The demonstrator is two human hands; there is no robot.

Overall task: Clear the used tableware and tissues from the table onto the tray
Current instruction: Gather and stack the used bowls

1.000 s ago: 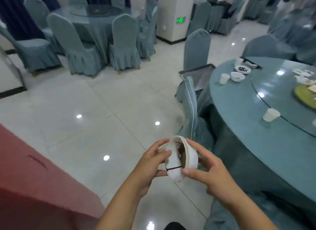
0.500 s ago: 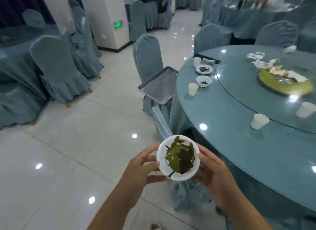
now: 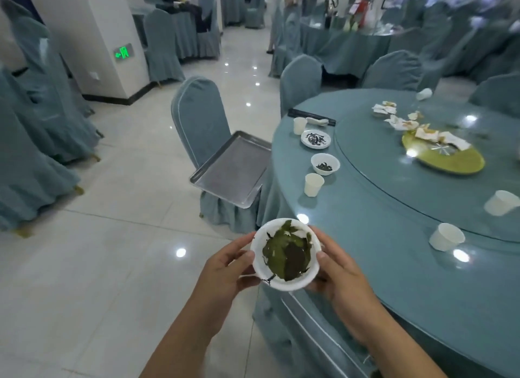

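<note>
Left hand [image 3: 225, 268] and right hand [image 3: 340, 276]: fingers curled round bowl [image 3: 284, 284] of wet leaves, just off near desk [image 3: 380, 251] edge. Tray [image 3: 230, 169] on chair [image 3: 199, 116] beyond; paper cup [image 3: 313, 184], small bowl [image 3: 325, 164] right of it.

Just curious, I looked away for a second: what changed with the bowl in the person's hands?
The bowl was turned from lying on its side to upright, so the leaves inside now face up. The left hand and right hand hold it as before; nothing was let go.
</note>
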